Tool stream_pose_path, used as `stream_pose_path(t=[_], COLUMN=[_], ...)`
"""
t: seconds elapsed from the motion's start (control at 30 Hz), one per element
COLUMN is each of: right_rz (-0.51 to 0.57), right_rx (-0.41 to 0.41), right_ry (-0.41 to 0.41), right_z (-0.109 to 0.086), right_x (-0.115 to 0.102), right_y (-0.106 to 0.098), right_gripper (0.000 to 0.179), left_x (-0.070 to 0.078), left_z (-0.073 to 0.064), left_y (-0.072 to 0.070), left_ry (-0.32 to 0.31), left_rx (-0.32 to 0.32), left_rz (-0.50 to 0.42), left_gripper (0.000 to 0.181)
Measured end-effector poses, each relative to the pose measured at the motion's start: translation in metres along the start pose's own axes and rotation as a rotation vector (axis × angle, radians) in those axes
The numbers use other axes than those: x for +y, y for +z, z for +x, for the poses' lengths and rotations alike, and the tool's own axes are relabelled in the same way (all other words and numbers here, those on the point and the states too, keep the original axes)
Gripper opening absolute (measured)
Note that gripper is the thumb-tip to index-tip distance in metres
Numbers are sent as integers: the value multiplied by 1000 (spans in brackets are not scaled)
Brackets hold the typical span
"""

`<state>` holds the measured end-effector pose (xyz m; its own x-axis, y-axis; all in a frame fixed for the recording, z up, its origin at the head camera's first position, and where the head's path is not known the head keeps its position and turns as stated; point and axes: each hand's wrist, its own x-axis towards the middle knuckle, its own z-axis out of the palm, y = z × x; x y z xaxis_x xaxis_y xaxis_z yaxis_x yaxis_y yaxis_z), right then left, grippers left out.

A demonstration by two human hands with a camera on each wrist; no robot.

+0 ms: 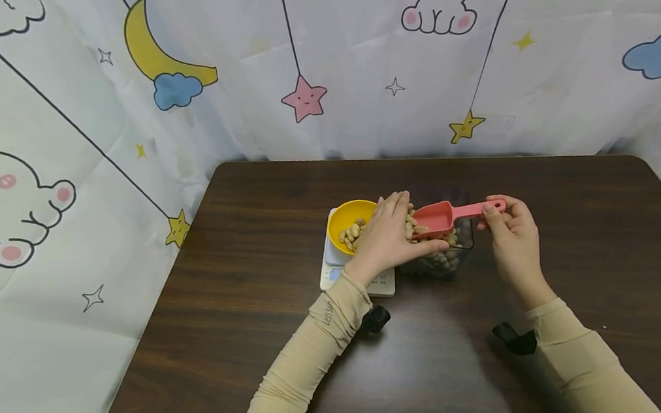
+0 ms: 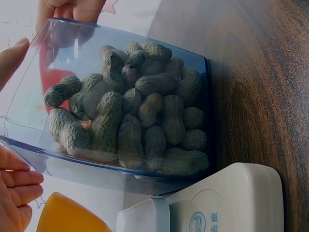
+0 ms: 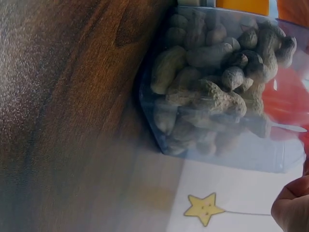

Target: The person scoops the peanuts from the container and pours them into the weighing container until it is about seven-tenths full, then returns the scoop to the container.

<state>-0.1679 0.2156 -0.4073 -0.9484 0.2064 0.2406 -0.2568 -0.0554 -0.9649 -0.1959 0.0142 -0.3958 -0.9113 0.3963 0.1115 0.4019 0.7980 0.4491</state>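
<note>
My right hand [image 1: 512,245] pinches the end of a pink scoop's [image 1: 438,220] handle between thumb and fingers. The scoop's head lies low among unshelled peanuts [image 2: 108,121] in a clear bluish plastic box [image 2: 205,77]. At the box's left rim is my left hand [image 1: 387,238], fingers straight and thumb spread towards the near side; it hides part of the box in the head view. Left of that hand, a yellow bowl [image 1: 338,219] with some peanuts inside stands on a white kitchen scale [image 1: 382,284]. The scale's display is partly covered by my left wrist.
The box and scale stand side by side on a dark brown wooden table [image 1: 255,252]. Behind the table hangs a white cloth [image 1: 362,117] printed with stars, moons and animals. Black wrist-worn devices [image 1: 515,339] sit below both sleeves. A tiny speck lies at the right.
</note>
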Motion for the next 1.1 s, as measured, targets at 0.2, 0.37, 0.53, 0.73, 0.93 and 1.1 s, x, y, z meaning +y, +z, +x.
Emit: stream_pose_path(t=[0.2, 0.37, 0.53, 0.73, 0.93, 1.1], right_rz=[-17, -370, -320, -66, 106, 322], right_rx=[-24, -65, -63, -40, 6, 43], right_ry=[-22, -31, 31, 53, 75, 103], right_z=[-1, -1, 0, -3, -5, -7], right_x=[-2, -1, 1, -1, -2, -2], right_y=[0, 3, 4, 4, 3, 3], right_gripper=[16, 20, 19, 17, 16, 19], left_x=[1, 1, 1, 1, 0, 0], left_z=[-1, -1, -1, -1, -1, -1], left_y=[-2, -2, -1, -1, -1, -1], left_ry=[-7, -4, -4, -6, 1, 3], left_rx=[-14, -7, -8, -12, -14, 5], left_rz=[6, -7, -23, -18, -24, -50], left_gripper=[107, 107, 107, 107, 106, 105])
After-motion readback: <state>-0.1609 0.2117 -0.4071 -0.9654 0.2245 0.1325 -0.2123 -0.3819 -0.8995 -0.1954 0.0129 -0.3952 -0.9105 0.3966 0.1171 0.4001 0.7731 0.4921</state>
